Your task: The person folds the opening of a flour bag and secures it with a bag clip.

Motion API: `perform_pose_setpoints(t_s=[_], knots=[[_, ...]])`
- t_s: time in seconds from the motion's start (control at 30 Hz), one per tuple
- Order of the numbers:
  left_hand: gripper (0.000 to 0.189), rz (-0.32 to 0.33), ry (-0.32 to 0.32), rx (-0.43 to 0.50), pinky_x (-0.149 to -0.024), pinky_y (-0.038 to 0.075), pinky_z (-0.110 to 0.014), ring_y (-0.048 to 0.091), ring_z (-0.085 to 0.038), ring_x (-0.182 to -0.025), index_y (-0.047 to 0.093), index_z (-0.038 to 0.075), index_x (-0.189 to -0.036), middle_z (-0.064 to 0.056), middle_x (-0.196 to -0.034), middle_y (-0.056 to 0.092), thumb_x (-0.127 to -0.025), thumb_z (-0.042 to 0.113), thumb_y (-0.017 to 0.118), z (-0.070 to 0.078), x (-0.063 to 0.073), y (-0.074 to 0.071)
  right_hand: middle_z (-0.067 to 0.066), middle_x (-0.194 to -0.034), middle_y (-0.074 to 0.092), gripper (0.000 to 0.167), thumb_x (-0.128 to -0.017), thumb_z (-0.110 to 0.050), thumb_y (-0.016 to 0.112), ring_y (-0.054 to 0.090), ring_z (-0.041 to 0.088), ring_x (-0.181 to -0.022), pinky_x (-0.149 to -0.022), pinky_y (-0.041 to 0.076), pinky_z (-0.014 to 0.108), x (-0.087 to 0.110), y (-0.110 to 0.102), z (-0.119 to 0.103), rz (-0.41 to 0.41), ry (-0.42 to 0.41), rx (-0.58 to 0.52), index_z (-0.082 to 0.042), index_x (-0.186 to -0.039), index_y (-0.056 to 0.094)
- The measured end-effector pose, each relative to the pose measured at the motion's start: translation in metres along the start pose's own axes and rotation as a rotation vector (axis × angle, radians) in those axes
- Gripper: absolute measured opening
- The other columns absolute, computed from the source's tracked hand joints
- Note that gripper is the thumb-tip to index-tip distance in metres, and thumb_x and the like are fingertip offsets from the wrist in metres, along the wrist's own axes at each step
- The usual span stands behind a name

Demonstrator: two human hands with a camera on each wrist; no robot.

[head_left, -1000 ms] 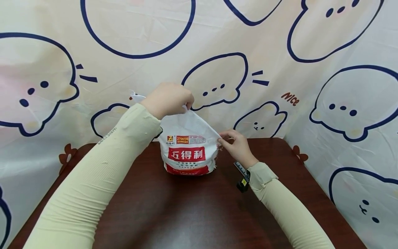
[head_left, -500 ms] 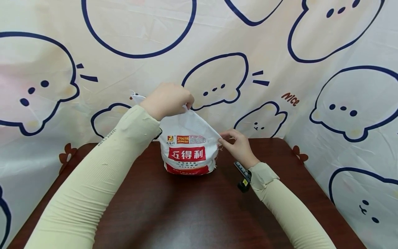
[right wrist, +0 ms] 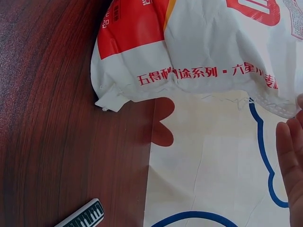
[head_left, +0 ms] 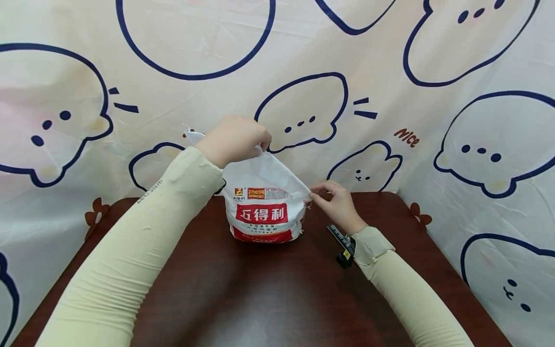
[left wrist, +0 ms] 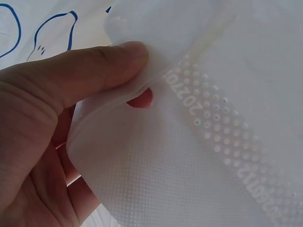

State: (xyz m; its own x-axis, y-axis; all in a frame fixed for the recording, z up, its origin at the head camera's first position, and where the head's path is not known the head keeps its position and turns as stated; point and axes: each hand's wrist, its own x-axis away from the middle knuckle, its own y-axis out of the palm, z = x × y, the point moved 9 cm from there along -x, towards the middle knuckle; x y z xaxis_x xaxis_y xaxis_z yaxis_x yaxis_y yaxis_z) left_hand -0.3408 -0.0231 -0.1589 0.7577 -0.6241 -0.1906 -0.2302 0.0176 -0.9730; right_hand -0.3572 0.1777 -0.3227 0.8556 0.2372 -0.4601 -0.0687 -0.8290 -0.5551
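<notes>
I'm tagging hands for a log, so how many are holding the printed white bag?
2. The left hand grips the white bag at its top; the right hand pinches its edge at the side. No other hands show.

Head cam: from above, faces fwd + down, mid-dist., covers worktop [head_left: 269,299], bag [head_left: 260,173] & patterned backdrop [head_left: 303,58]. L wrist cam: v. close, looks past L hand [left wrist: 52,99] at bag. R wrist cam: near, turned sideways vs. head; shares bag, worktop edge & backdrop w/ it. Bag in all 3.

bag [head_left: 262,200] — white, red-printed; table [head_left: 251,294] — reddish brown
</notes>
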Motion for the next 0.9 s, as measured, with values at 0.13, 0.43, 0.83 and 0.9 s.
perform_pose_setpoints(t_s=[0.13, 0.43, 0.83, 0.9], knots=[[0.013, 0.003, -0.005, 0.002, -0.091, 0.055, -0.045, 0.067, -0.028, -0.094, 0.078, 0.009, -0.104, -0.009, -0.106, 0.075, -0.091, 0.008, 0.074, -0.002, 0.002, 0.001, 0.006, -0.103, 0.068, 0.015, -0.094, -0.009, 0.073, 0.064, 0.019, -0.090, -0.077, 0.056, 0.023, 0.000, 0.000, -0.001, 0.005, -0.012, -0.001, -0.007, -0.109, 0.074], [0.014, 0.008, -0.014, 0.016, -0.092, 0.055, -0.045, 0.067, -0.029, -0.094, 0.079, 0.010, -0.105, -0.010, -0.107, 0.075, -0.091, 0.009, 0.075, -0.002, 0.004, 0.002, 0.006, -0.101, 0.068, 0.014, -0.094, -0.007, 0.072, 0.063, 0.018, -0.085, -0.072, 0.053, 0.022, 0.006, -0.002, 0.003, 0.017, -0.031, -0.005, -0.006, -0.108, 0.074], [0.015, 0.026, -0.022, 0.032, -0.091, 0.055, -0.045, 0.067, -0.029, -0.094, 0.078, 0.010, -0.107, -0.010, -0.109, 0.075, -0.093, 0.011, 0.074, -0.006, 0.005, 0.002, 0.005, -0.099, 0.068, 0.015, -0.095, -0.008, 0.071, 0.063, 0.017, -0.088, -0.076, 0.053, 0.022, 0.009, -0.006, 0.009, 0.013, 0.001, 0.054, -0.007, -0.109, 0.073], [0.015, 0.031, -0.020, 0.030, -0.091, 0.055, -0.046, 0.067, -0.029, -0.094, 0.078, 0.010, -0.107, -0.010, -0.108, 0.075, -0.093, 0.011, 0.073, -0.007, 0.005, 0.001, 0.005, -0.099, 0.068, 0.014, -0.094, -0.008, 0.072, 0.064, 0.017, -0.087, -0.075, 0.053, 0.022, 0.010, -0.006, 0.010, 0.012, 0.005, 0.059, -0.007, -0.109, 0.073]])
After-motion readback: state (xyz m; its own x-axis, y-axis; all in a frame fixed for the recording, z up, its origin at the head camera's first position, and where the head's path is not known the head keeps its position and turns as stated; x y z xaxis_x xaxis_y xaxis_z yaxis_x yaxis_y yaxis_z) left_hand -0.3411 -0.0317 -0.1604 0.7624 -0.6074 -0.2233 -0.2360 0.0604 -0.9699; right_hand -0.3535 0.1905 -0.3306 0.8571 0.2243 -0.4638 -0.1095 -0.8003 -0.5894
